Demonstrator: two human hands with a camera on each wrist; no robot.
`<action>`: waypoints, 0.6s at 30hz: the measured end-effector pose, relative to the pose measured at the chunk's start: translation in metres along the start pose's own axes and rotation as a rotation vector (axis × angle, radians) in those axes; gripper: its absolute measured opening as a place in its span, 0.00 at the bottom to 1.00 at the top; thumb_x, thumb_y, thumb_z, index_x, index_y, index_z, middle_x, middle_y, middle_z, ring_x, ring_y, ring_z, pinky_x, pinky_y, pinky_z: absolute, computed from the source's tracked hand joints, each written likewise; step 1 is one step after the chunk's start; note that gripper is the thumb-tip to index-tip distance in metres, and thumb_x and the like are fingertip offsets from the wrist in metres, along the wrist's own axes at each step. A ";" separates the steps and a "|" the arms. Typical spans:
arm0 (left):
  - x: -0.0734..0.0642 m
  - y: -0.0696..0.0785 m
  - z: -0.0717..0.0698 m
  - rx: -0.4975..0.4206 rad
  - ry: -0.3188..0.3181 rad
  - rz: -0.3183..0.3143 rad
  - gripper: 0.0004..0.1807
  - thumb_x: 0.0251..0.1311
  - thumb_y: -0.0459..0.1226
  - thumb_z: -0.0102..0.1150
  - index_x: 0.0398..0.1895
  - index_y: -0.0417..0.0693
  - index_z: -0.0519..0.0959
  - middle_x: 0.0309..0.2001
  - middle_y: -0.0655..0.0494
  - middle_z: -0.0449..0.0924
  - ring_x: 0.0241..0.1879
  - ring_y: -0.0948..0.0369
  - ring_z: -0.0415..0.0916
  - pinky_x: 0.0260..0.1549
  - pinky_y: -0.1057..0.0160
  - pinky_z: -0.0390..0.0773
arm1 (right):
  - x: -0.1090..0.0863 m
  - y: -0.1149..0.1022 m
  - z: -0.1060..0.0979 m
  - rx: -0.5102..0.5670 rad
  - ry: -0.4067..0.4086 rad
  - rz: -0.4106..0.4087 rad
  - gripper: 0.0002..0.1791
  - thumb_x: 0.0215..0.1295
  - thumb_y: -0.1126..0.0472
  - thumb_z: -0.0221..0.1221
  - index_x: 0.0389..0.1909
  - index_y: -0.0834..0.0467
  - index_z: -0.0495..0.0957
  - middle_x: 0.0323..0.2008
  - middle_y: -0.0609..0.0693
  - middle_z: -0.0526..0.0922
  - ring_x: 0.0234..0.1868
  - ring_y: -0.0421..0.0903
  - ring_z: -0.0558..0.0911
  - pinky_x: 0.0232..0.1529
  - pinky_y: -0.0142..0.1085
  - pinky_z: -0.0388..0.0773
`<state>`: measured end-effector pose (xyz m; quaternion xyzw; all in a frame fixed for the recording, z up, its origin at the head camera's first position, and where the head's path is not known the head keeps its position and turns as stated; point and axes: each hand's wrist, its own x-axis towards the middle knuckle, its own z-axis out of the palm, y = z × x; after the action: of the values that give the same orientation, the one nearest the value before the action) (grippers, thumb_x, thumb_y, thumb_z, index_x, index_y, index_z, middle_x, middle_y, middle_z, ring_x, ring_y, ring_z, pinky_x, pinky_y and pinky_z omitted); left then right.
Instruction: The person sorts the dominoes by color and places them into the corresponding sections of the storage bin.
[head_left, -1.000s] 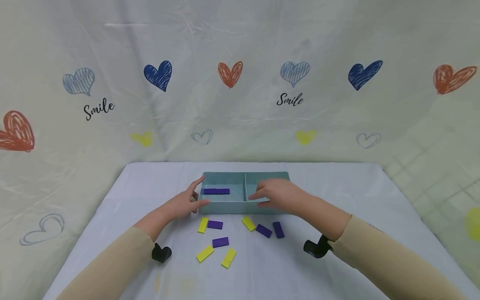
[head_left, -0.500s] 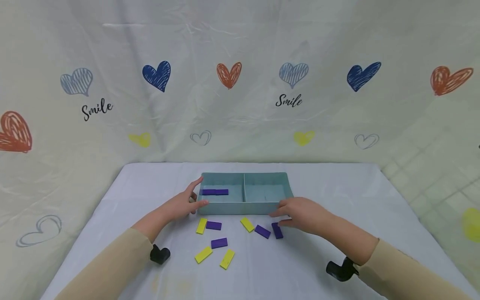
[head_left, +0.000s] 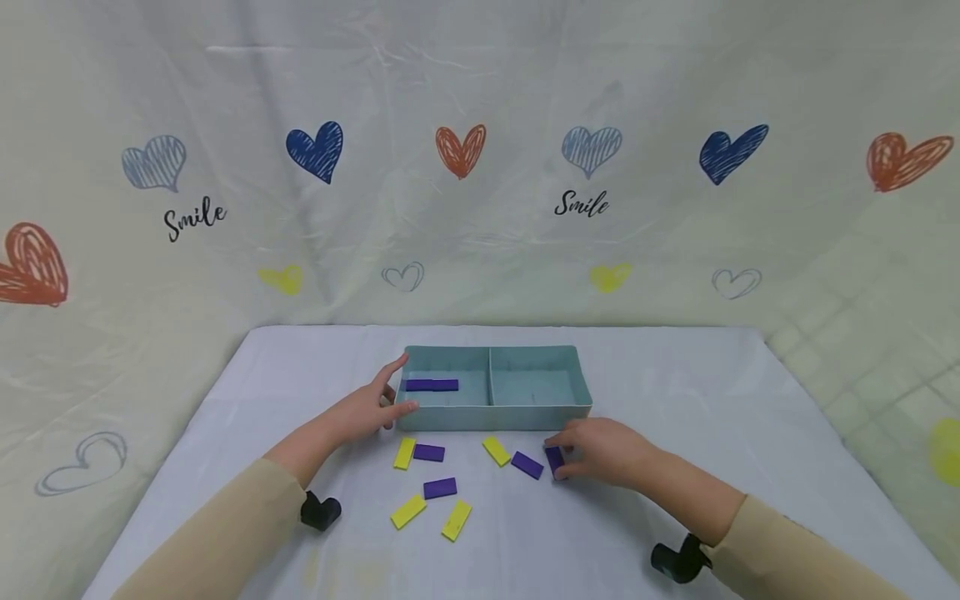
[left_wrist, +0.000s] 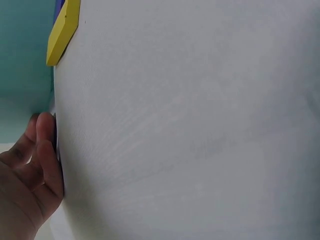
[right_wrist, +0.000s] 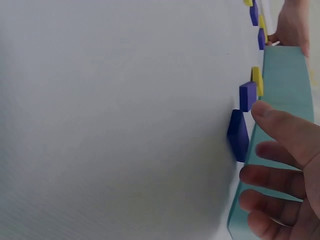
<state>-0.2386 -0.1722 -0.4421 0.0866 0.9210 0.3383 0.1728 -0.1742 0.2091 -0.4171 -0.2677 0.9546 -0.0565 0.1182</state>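
A light-blue box [head_left: 540,417] with two compartments stands near the back of the table; a row of purple blocks [head_left: 431,385] lies in its left compartment. My left hand [head_left: 363,410] grips the box's left end, thumb at the front rim and index finger at the back corner. My right hand [head_left: 603,452] is at a purple block [head_left: 554,462] in front of the box's right end. Its thumb and fingertips are at the block's two ends; in the right wrist view the fingers are spread around the block [right_wrist: 238,136], which still lies on the table.
Before the box lie a yellow block [head_left: 496,451] and a purple block [head_left: 527,465], left of my right hand. Farther left are several more, among them a yellow block [head_left: 456,521] and a purple block [head_left: 440,487]. A white cloth [head_left: 525,550] covers the table.
My right hand has come out of the right compartment, moved toward me and down, to the rightmost purple block. My left hand has stayed at the box's left end.
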 end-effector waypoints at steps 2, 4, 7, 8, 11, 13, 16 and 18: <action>0.000 0.000 0.000 0.003 0.002 0.001 0.52 0.58 0.65 0.59 0.78 0.79 0.36 0.52 0.49 0.73 0.34 0.58 0.76 0.38 0.56 0.74 | 0.002 0.000 0.003 -0.002 -0.001 0.028 0.25 0.51 0.44 0.74 0.49 0.49 0.86 0.31 0.37 0.78 0.32 0.36 0.74 0.37 0.35 0.76; 0.001 0.000 0.000 0.001 0.001 0.002 0.52 0.58 0.65 0.59 0.78 0.80 0.36 0.52 0.49 0.73 0.34 0.58 0.76 0.38 0.56 0.74 | 0.003 0.000 0.005 -0.002 -0.006 0.056 0.25 0.50 0.43 0.74 0.49 0.48 0.86 0.30 0.37 0.77 0.31 0.37 0.72 0.36 0.35 0.75; 0.002 0.002 0.000 -0.001 -0.001 0.001 0.52 0.58 0.65 0.59 0.78 0.80 0.37 0.52 0.49 0.73 0.35 0.58 0.77 0.38 0.56 0.74 | 0.005 0.000 0.007 0.013 -0.019 0.096 0.27 0.50 0.42 0.74 0.50 0.49 0.86 0.32 0.38 0.79 0.31 0.38 0.71 0.36 0.35 0.74; 0.002 0.003 0.000 -0.001 -0.002 -0.002 0.52 0.58 0.65 0.59 0.78 0.80 0.37 0.52 0.50 0.74 0.35 0.58 0.77 0.38 0.56 0.74 | 0.005 0.000 0.008 0.016 -0.023 0.106 0.27 0.50 0.41 0.74 0.50 0.49 0.86 0.33 0.38 0.79 0.31 0.38 0.72 0.37 0.35 0.74; 0.003 0.003 0.000 0.000 -0.001 -0.005 0.52 0.58 0.64 0.59 0.78 0.80 0.37 0.52 0.50 0.74 0.35 0.58 0.77 0.38 0.56 0.74 | 0.007 -0.001 0.008 0.024 -0.027 0.121 0.26 0.50 0.43 0.74 0.50 0.49 0.86 0.35 0.39 0.81 0.32 0.37 0.72 0.39 0.36 0.76; 0.004 0.002 0.000 0.000 0.003 -0.009 0.52 0.58 0.65 0.60 0.78 0.81 0.37 0.51 0.50 0.74 0.35 0.58 0.76 0.37 0.56 0.74 | 0.007 -0.001 0.008 0.028 -0.033 0.121 0.26 0.51 0.44 0.74 0.50 0.49 0.86 0.35 0.39 0.80 0.32 0.38 0.72 0.39 0.36 0.76; 0.004 0.000 0.000 -0.001 0.007 -0.013 0.53 0.56 0.67 0.60 0.78 0.81 0.37 0.51 0.50 0.74 0.34 0.58 0.76 0.36 0.57 0.73 | 0.008 -0.002 0.007 0.032 -0.047 0.107 0.24 0.52 0.47 0.74 0.52 0.49 0.85 0.35 0.39 0.79 0.33 0.37 0.73 0.41 0.36 0.77; 0.003 -0.001 0.000 -0.003 0.008 -0.012 0.53 0.56 0.67 0.60 0.78 0.81 0.37 0.50 0.50 0.74 0.34 0.58 0.76 0.36 0.57 0.73 | 0.007 -0.001 0.006 0.035 -0.053 0.091 0.23 0.53 0.50 0.73 0.52 0.48 0.85 0.34 0.39 0.79 0.33 0.37 0.73 0.41 0.36 0.78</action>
<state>-0.2415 -0.1718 -0.4433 0.0796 0.9216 0.3390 0.1712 -0.1782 0.2043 -0.4244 -0.2233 0.9612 -0.0608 0.1504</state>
